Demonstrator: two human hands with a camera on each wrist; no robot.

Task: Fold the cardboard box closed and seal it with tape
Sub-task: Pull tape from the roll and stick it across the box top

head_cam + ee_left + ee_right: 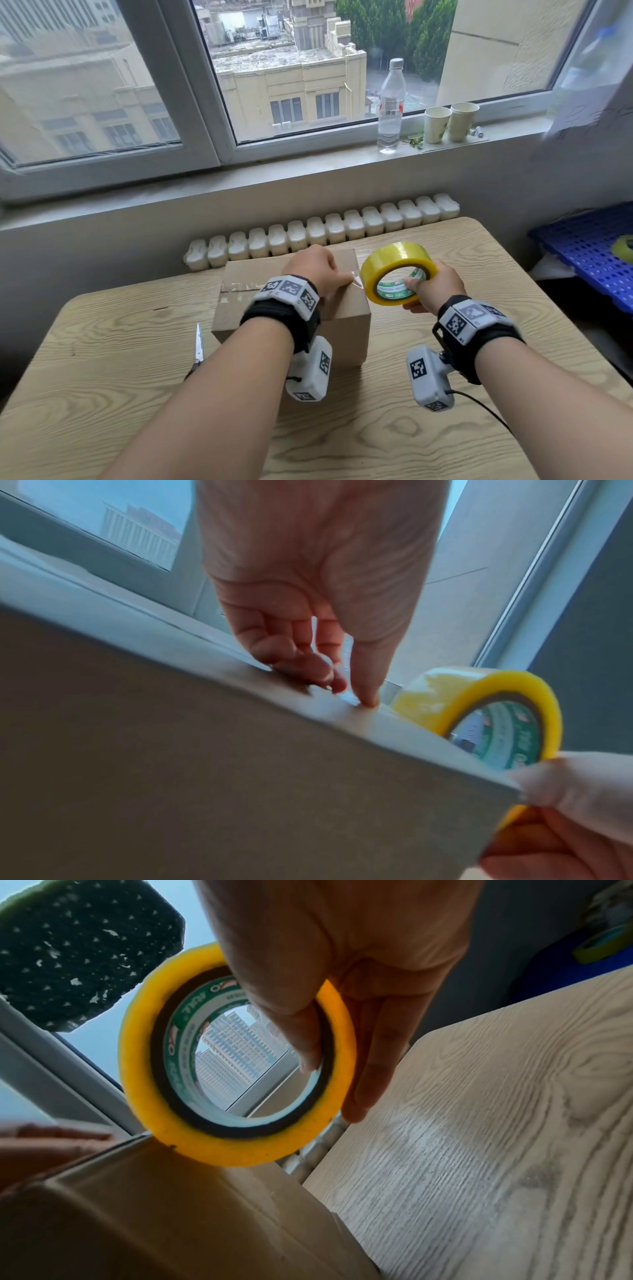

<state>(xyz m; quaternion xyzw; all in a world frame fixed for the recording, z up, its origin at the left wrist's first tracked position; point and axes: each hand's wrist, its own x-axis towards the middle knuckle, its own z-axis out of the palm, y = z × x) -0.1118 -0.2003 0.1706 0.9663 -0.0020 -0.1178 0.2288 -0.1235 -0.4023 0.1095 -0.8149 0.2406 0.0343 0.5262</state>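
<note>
The cardboard box (pixel 239 274) stands closed on the table, with a strip of clear tape (pixel 239 289) along its top seam. My left hand (pixel 318 270) rests on the box top near the right edge, its thumb pressing the tape down and the other fingers bent with their tips on the cardboard (pixel 205 750). My right hand (pixel 416 291) holds the yellow tape roll (pixel 394 260) in the air just past the box's right edge, thumb inside the core and fingers round the outside. A short length of tape runs from the roll (pixel 143 1047) to the box (pixel 154 1218).
Scissors (pixel 198 346) lie on the wooden table (pixel 445 428) left of the box. A white radiator (pixel 325 229) runs behind the table. A bottle (pixel 390 106) and two paper cups (pixel 448 123) stand on the sill. A blue crate (pixel 589 246) with another tape roll (pixel 623 248) sits at the right.
</note>
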